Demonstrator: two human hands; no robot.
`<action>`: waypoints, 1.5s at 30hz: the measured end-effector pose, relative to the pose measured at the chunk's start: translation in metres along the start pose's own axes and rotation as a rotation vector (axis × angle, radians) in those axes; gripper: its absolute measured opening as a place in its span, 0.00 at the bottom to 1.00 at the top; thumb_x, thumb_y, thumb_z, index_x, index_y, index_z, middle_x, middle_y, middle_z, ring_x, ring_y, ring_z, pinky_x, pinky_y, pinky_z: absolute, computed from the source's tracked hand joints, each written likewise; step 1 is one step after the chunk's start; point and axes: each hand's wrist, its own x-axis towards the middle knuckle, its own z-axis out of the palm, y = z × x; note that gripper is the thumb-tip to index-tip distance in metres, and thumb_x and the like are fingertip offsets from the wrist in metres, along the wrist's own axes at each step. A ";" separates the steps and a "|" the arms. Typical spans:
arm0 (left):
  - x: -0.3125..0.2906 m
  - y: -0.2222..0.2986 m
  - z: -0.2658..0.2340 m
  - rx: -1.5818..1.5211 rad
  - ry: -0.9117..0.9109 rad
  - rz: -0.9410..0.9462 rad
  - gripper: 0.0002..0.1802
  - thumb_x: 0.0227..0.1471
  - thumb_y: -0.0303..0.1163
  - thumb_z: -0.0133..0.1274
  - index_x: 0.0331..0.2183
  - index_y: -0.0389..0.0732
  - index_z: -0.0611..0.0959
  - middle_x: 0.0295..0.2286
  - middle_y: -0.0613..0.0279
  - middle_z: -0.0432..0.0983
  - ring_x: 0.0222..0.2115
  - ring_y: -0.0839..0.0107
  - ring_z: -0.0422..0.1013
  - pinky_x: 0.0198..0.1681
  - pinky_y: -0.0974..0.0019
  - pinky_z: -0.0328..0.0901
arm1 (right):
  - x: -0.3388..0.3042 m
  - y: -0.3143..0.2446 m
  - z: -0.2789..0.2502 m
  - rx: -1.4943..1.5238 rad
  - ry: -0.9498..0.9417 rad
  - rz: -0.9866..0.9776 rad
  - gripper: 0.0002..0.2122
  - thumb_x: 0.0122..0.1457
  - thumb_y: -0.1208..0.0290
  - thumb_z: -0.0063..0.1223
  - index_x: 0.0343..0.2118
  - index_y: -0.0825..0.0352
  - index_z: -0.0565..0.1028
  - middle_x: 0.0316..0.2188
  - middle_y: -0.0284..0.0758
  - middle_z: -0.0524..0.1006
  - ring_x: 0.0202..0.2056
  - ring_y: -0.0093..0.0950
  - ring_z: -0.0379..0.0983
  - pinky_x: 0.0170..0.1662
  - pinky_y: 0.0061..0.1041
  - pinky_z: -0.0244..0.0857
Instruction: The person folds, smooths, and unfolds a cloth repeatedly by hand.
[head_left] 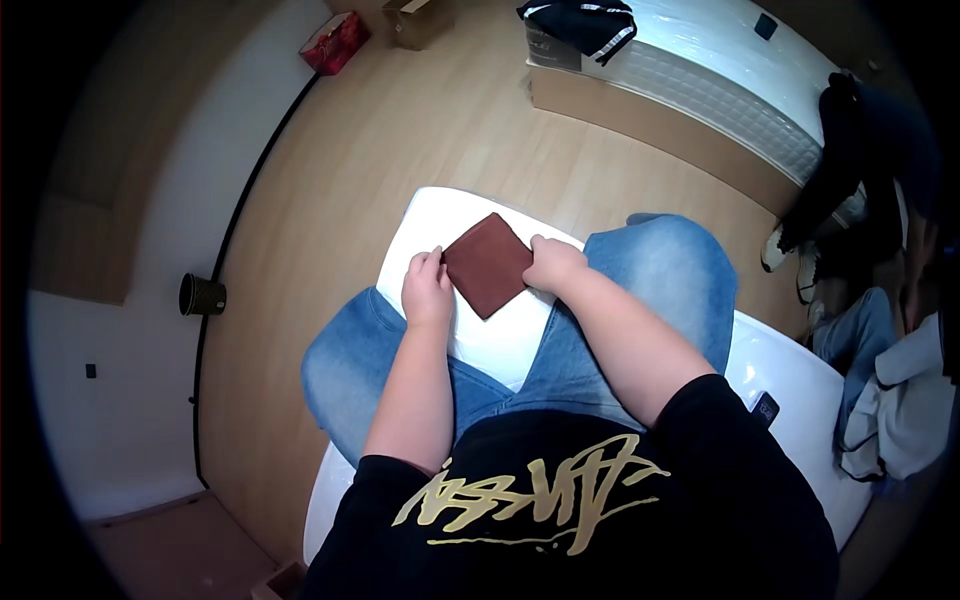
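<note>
A flat, reddish-brown square point(488, 265), which looks like a folded cloth, is held in front of me with one corner pointing away. My left hand point(428, 288) pinches its left corner between thumb and fingers. At the opposite corner, my right hand point(553, 266) grips the edge with the thumb on top and the other fingers mostly hidden. Beneath the cloth is a white, shiny surface point(430, 215) between my spread knees. I cannot tell whether the cloth rests on it or is held just above.
A dark phone-like device point(765, 408) lies on the white seat point(800, 375) to my right. A plastic-wrapped mattress point(690, 80) with a dark garment point(585, 22) stands far right. Other people's legs point(860, 330) are at the right. A wastebasket point(203, 295) stands by the left wall.
</note>
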 end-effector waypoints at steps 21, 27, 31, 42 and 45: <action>0.001 -0.021 0.012 -0.095 -0.001 -0.096 0.06 0.53 0.26 0.58 0.35 0.36 0.81 0.38 0.47 0.73 0.36 0.51 0.73 0.45 0.54 0.69 | -0.011 -0.005 0.012 0.023 0.116 0.013 0.21 0.52 0.64 0.57 0.50 0.65 0.74 0.49 0.44 0.79 0.52 0.42 0.75 0.55 0.38 0.70; -0.001 -0.009 0.002 -0.169 -0.070 -0.185 0.04 0.54 0.26 0.57 0.33 0.37 0.80 0.39 0.48 0.72 0.42 0.47 0.69 0.49 0.51 0.66 | -0.007 -0.003 0.018 0.105 0.131 0.018 0.19 0.53 0.66 0.56 0.49 0.65 0.73 0.50 0.45 0.77 0.52 0.44 0.74 0.55 0.39 0.69; -0.003 0.024 -0.017 -0.250 0.051 0.129 0.04 0.51 0.25 0.58 0.32 0.38 0.79 0.39 0.50 0.72 0.42 0.47 0.68 0.49 0.50 0.65 | -0.019 -0.011 0.033 0.142 0.520 -0.307 0.18 0.56 0.72 0.53 0.51 0.63 0.73 0.51 0.42 0.74 0.53 0.46 0.70 0.56 0.43 0.65; -0.020 0.054 -0.051 -0.373 -0.103 0.315 0.05 0.58 0.28 0.53 0.32 0.36 0.76 0.37 0.52 0.72 0.43 0.50 0.67 0.50 0.54 0.63 | -0.044 -0.030 0.014 0.246 0.607 -0.947 0.04 0.54 0.74 0.55 0.32 0.64 0.77 0.43 0.37 0.77 0.50 0.41 0.70 0.54 0.40 0.62; -0.023 0.056 -0.061 -0.377 -0.172 0.371 0.06 0.59 0.29 0.52 0.31 0.36 0.77 0.38 0.53 0.72 0.44 0.52 0.65 0.51 0.55 0.61 | -0.054 -0.033 0.004 0.283 0.546 -0.953 0.03 0.56 0.74 0.55 0.33 0.62 0.77 0.37 0.35 0.79 0.47 0.38 0.73 0.54 0.39 0.60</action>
